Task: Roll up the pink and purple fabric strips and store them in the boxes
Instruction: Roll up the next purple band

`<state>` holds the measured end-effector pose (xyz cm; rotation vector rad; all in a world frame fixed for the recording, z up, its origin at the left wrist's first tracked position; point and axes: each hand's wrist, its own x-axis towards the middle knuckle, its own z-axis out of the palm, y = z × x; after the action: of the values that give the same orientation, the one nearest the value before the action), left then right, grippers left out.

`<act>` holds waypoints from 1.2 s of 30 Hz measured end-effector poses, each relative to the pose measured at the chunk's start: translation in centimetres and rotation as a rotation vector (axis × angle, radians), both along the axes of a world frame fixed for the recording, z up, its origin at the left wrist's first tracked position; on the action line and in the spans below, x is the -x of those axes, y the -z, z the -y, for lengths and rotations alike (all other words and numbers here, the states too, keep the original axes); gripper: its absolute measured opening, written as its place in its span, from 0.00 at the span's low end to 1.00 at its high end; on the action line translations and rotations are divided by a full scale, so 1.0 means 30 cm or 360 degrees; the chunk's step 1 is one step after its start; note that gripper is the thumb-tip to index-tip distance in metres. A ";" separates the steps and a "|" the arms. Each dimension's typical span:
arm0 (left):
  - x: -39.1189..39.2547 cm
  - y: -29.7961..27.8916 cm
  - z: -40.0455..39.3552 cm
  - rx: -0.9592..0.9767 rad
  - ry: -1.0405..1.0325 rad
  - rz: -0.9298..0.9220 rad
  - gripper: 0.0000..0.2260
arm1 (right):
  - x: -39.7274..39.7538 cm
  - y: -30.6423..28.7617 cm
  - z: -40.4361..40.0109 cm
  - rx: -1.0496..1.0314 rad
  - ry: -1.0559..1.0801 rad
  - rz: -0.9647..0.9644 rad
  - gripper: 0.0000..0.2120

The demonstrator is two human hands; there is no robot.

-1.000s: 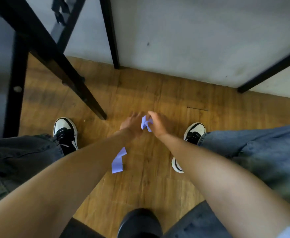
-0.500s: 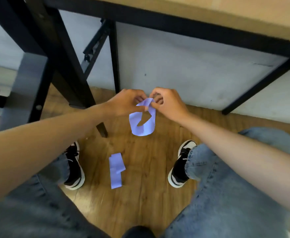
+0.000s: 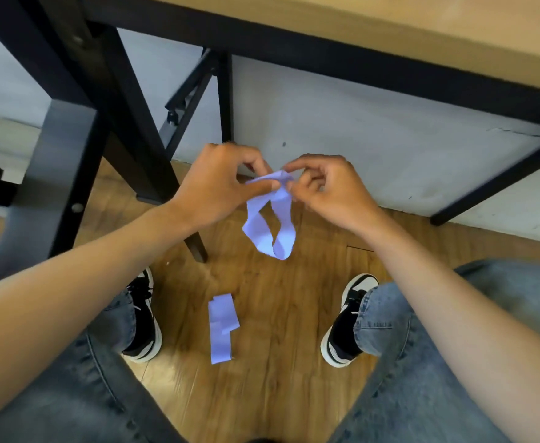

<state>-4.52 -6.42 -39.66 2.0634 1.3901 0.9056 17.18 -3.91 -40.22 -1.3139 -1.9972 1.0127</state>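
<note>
Wood-plank floor (image 3: 278, 394) spreads beneath a black-framed tabletop (image 3: 422, 24) at twelve o'clock, white wall behind. At centre, left hand (image 3: 212, 190) and right hand (image 3: 329, 190) each keep a narrow pinching grip on a looping purple strip (image 3: 268, 225). Another strip (image 3: 222, 327) lies at six o'clock between two sneakers.

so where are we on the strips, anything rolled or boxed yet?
Nothing visibly done: no finished roll and no box in view. In hand: the left hand and right hand pinch the top of one purple strip, which hangs as an open loop, not rolled. Left: a second purple strip lies loose on the wooden floor between the shoes. No pink strip visible.
</note>
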 end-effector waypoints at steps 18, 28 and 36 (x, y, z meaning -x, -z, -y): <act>-0.037 0.030 0.006 0.0391 0.0172 0.0445 0.18 | 0.023 -0.075 -0.005 0.0027 0.0085 -0.0585 0.04; -0.089 0.181 0.100 0.0760 0.0176 0.0282 0.20 | 0.027 -0.104 0.031 0.0319 0.0281 -0.0986 0.07; -0.077 -0.026 0.057 0.0449 0.0064 0.0934 0.23 | 0.027 -0.089 0.037 0.0283 0.0207 -0.0751 0.07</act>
<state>-2.21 -8.13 -38.88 1.4489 1.0758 1.1098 16.38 -5.01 -37.56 -1.1426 -1.4794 1.3182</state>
